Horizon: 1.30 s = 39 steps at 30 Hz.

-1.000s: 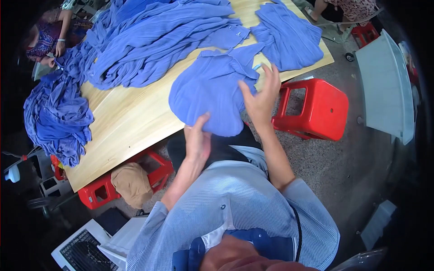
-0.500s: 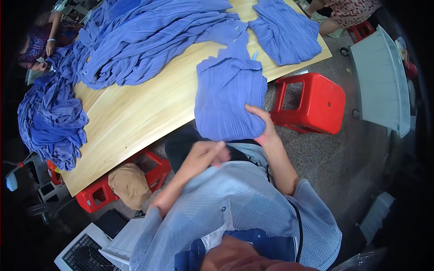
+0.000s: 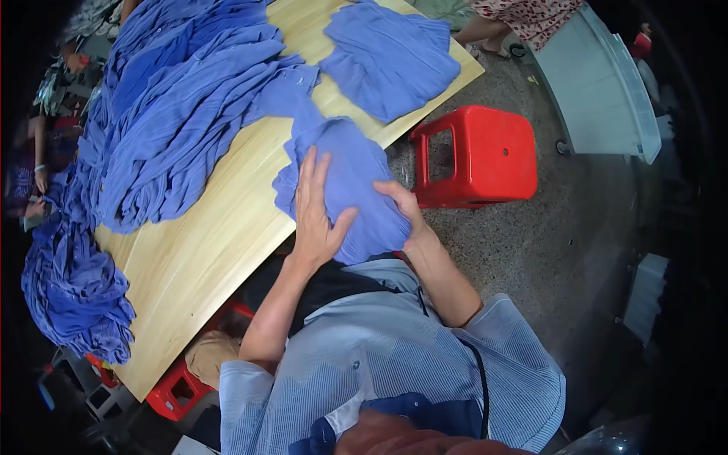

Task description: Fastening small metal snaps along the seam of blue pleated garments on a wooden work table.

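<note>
A folded blue pleated garment [image 3: 353,171] lies at the table's near edge, its lower end hanging over toward my lap. My left hand [image 3: 315,212] rests flat on its left part, fingers stretched out and thumb apart. At its right edge my right hand [image 3: 402,212] grips the cloth, thumb on top and the other fingers hidden beneath. Just beyond, a second blue garment [image 3: 390,61] lies folded on the table. To the left spreads a large heap of the same blue cloth [image 3: 182,114].
The wooden table [image 3: 205,258] slants across the view. A bunched blue pile [image 3: 76,288] hangs at its left end. A red stool [image 3: 493,155] stands to the right, near a pale wheeled bin [image 3: 595,95]. Another red stool [image 3: 178,390] is under the table. People are at the far edges.
My left hand has moved from near my waist up onto the garment and spread out. My right hand keeps its hold. The whole view has turned.
</note>
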Each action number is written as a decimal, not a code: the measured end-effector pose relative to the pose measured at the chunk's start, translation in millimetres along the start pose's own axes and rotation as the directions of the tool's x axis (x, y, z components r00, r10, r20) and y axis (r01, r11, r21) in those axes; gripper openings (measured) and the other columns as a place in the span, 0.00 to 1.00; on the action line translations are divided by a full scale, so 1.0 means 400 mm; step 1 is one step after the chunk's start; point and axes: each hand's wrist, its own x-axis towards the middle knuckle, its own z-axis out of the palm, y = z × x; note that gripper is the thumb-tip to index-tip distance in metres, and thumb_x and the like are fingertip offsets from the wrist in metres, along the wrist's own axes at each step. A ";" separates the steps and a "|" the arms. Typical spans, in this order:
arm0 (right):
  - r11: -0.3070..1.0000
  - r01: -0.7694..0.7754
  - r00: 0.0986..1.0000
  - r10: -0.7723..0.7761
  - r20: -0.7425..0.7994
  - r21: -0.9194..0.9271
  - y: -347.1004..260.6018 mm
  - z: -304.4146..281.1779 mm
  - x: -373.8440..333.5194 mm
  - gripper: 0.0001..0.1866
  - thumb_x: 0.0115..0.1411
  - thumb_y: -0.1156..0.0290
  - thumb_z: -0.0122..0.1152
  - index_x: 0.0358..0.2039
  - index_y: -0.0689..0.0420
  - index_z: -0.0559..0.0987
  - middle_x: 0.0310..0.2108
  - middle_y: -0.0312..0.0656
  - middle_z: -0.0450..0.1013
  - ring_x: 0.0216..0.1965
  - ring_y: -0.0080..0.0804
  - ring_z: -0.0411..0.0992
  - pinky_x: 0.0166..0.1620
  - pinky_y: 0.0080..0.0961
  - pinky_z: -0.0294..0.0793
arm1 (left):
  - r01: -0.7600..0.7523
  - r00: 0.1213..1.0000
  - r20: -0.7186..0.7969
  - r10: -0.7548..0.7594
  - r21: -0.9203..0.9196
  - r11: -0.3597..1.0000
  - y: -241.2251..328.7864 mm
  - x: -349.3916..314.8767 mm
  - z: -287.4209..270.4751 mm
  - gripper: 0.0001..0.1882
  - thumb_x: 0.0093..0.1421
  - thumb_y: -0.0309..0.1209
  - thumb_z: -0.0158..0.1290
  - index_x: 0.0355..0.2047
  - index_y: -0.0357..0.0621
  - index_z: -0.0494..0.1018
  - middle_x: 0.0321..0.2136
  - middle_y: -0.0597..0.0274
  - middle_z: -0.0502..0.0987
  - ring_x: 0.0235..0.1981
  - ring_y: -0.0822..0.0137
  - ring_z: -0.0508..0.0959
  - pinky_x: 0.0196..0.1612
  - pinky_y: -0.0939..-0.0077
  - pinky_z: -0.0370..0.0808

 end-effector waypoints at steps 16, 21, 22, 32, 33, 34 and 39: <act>0.979 0.159 0.652 -0.204 0.730 0.131 -0.595 0.244 0.343 0.47 0.82 0.37 0.43 0.81 0.67 0.58 0.80 0.60 0.61 0.78 0.56 0.65 0.82 0.53 0.60 | -0.143 0.883 -0.326 0.337 0.498 0.856 0.170 0.646 0.026 0.50 0.53 0.64 0.74 0.71 0.54 0.79 0.74 0.32 0.68 0.74 0.25 0.65 0.73 0.34 0.66; 0.878 0.233 0.971 -0.234 0.051 -0.418 -0.732 0.053 0.376 0.47 0.80 0.31 0.44 0.81 0.57 0.63 0.78 0.50 0.67 0.76 0.53 0.68 0.78 0.56 0.67 | 0.074 0.997 -0.064 -0.047 0.527 0.847 -0.039 0.716 0.271 0.48 0.61 0.72 0.63 0.72 0.55 0.78 0.75 0.31 0.67 0.79 0.27 0.59 0.77 0.27 0.60; 0.891 0.167 0.970 -0.224 -0.089 -0.422 -0.717 0.070 0.364 0.46 0.78 0.30 0.49 0.78 0.56 0.70 0.73 0.48 0.74 0.70 0.48 0.75 0.74 0.53 0.74 | 0.048 0.987 -0.161 0.026 0.440 0.897 -0.148 0.688 0.299 0.52 0.57 0.74 0.64 0.77 0.64 0.72 0.81 0.39 0.58 0.80 0.18 0.50 0.75 0.16 0.56; 0.063 -0.093 0.925 -0.363 -0.109 -0.994 -0.862 0.051 0.298 0.32 0.60 0.62 0.82 0.61 0.65 0.85 0.55 0.50 0.86 0.53 0.37 0.86 0.57 0.37 0.87 | 0.204 0.971 0.002 -0.238 0.506 0.838 -0.044 0.699 0.304 0.60 0.52 0.80 0.64 0.80 0.70 0.66 0.84 0.46 0.51 0.82 0.20 0.43 0.75 0.10 0.47; 0.060 -0.070 0.905 -0.417 -0.088 -0.996 -0.868 0.047 0.298 0.33 0.54 0.70 0.83 0.60 0.71 0.84 0.52 0.53 0.87 0.52 0.39 0.86 0.57 0.37 0.86 | 0.208 0.971 -0.001 -0.240 0.501 0.840 -0.037 0.702 0.304 0.60 0.52 0.80 0.64 0.80 0.70 0.66 0.84 0.46 0.51 0.82 0.20 0.43 0.75 0.10 0.47; 0.054 -0.074 0.904 -0.418 -0.090 -0.996 -0.868 0.039 0.294 0.33 0.54 0.70 0.83 0.60 0.71 0.84 0.52 0.53 0.87 0.52 0.39 0.86 0.57 0.37 0.86 | 0.167 0.980 -0.003 -0.199 0.562 0.810 -0.029 0.707 0.307 0.57 0.55 0.79 0.61 0.80 0.68 0.67 0.84 0.45 0.53 0.82 0.21 0.45 0.75 0.10 0.47; -0.464 -0.270 0.697 -0.699 0.162 -0.844 -0.844 -0.018 0.276 0.46 0.54 0.50 0.83 0.63 0.73 0.79 0.63 0.66 0.79 0.65 0.61 0.78 0.67 0.47 0.78 | -0.010 0.998 -0.041 0.049 0.657 0.754 -0.064 0.779 0.325 0.47 0.65 0.74 0.56 0.76 0.63 0.73 0.83 0.44 0.57 0.83 0.28 0.50 0.76 0.12 0.47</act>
